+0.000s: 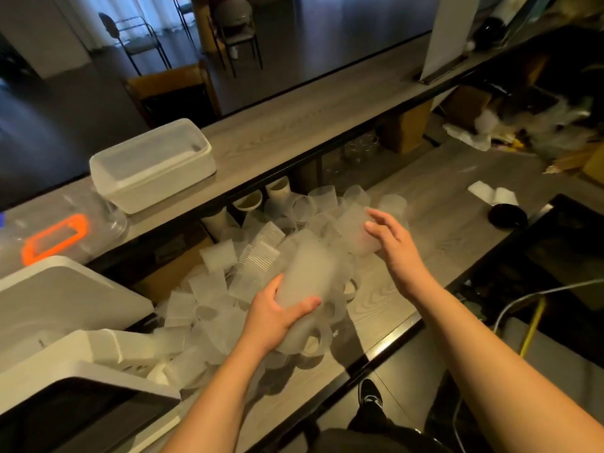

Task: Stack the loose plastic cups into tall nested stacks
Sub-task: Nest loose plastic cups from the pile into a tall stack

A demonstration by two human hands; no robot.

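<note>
On the lower counter: a heap of loose frosted plastic cups sprawls across the grey wood-grain counter, lying on their sides and tumbled against one another from the near left to the far middle.
Left hand: the left hand grips a nested stack of frosted cups near its base, thumb curled across the front and fingers wrapped behind; the stack is tilted, its open end pointing up and away over the heap.
Right hand: the right hand holds a single frosted cup at the right edge of the heap, the fingers curved round its far side; the cup lies apart from the stack, to its far right.
Ribbed cups: a few clear ribbed cups lie just left of the held stack.
Paper cups: several pale paper cups stand under the raised shelf, behind the heap.
Raised shelf: a white lidded plastic container sits on it at the far left, and an orange handle lies farther left.
Near left: a white machine stands beside the heap.
Right counter: a black round object and white paper pieces lie well apart from the cups.
</note>
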